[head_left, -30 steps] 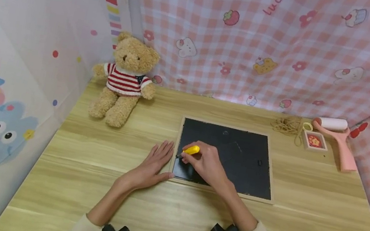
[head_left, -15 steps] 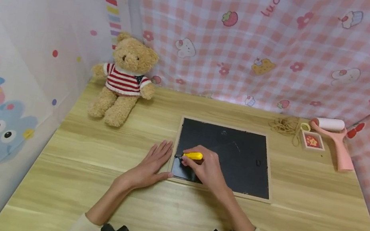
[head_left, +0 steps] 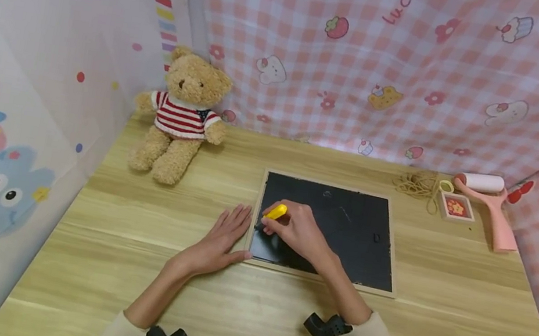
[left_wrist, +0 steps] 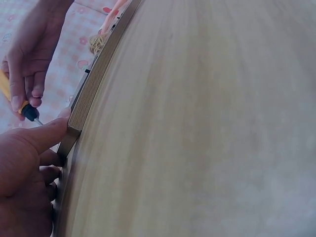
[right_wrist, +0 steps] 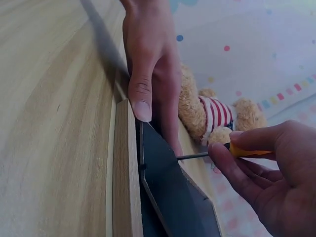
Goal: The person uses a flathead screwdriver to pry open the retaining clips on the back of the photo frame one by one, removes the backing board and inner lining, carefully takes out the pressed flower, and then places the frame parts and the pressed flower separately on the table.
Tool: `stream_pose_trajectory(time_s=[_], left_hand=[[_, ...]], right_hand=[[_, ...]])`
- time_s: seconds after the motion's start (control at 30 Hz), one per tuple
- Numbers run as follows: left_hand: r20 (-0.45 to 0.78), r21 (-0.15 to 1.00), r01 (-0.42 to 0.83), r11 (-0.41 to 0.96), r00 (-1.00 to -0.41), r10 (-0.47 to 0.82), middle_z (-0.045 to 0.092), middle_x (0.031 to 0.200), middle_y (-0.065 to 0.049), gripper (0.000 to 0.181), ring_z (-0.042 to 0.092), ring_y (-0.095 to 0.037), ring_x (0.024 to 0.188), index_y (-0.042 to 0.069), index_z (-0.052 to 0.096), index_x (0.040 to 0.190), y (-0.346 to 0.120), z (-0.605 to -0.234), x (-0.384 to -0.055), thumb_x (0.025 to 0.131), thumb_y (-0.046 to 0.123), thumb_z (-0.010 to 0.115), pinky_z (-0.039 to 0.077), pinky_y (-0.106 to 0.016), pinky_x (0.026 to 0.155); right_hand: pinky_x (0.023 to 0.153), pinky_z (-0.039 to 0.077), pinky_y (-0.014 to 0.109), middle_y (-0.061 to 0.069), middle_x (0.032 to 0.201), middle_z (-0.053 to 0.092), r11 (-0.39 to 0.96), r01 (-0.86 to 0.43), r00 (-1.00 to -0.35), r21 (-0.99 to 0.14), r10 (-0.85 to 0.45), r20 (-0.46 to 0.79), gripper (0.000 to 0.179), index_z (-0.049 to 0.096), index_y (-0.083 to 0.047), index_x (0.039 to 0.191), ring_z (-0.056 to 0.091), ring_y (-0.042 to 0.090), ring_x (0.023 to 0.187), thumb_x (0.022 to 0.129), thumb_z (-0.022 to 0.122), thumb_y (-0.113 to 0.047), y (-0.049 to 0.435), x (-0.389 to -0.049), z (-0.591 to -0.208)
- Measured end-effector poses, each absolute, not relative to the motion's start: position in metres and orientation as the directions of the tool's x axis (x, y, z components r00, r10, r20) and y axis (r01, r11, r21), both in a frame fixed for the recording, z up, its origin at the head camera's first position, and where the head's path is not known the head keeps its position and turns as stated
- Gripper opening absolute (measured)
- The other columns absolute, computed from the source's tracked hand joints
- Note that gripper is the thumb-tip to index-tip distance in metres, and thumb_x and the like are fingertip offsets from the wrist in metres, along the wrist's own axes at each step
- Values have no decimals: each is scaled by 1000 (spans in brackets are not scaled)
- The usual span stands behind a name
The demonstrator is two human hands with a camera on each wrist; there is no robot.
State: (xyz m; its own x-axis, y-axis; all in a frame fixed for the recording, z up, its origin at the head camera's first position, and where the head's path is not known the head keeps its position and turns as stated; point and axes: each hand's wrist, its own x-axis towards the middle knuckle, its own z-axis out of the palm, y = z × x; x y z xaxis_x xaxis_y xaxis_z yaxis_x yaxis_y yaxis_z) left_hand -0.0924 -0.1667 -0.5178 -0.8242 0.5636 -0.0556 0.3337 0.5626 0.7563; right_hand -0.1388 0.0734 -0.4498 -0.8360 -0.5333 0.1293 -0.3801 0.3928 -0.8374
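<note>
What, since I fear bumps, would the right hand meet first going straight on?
Probably the frame's left rim, with the left hand just beyond; height is unclear, so it may pass above.

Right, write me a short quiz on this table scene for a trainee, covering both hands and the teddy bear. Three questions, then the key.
1. Multiple choice. Which of the hands holds the yellow-handled screwdriver?
A) the left only
B) the right only
C) both

2. True or false: the left hand is gripping the ball of twine.

3. Fill the blank: in the head view, the teddy bear sits to the ____ of the frame.

Key
1: B. The right hand pinches it by the handle.
2: False. It lies along the frame's side, thumb at a corner.
3: left.
</note>
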Motion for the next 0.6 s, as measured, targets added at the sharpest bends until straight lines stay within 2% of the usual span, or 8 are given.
stream_pose_trajectory(time_s=[0.37, 0.5, 0.6], left_hand=[[-44, 744, 348, 570, -826, 561, 7, 183, -24, 85, -2, -42, 171, -8, 19, 170, -171, -517, -94, 110, 28, 67, -8, -56, 138], [-44, 750, 340, 567, -830, 556, 7, 183, -22, 86, -2, -40, 172, -7, 19, 171, -170, -518, -94, 110, 29, 67, -8, -54, 138], [-50, 756, 337, 562, -825, 562, 6, 184, -22, 89, -3, -39, 172, -6, 16, 172, -169, -518, -94, 110, 30, 67, -9, -53, 138]], right_hand=[[62, 59, 20, 7, 80, 74, 524, -486, -803, -700, -583, 121, 7, 76, 1, 98, 72, 11, 67, 101, 78, -5, 53, -144, -432], [65, 61, 21, 8, 84, 77, 510, -473, -802, -718, -587, 111, 10, 77, 3, 102, 74, 11, 70, 102, 77, -7, 58, -143, -430], [70, 65, 24, 11, 91, 80, 478, -420, -831, -771, -543, 116, 14, 79, 5, 109, 78, 15, 75, 101, 79, -7, 72, -144, -429]])
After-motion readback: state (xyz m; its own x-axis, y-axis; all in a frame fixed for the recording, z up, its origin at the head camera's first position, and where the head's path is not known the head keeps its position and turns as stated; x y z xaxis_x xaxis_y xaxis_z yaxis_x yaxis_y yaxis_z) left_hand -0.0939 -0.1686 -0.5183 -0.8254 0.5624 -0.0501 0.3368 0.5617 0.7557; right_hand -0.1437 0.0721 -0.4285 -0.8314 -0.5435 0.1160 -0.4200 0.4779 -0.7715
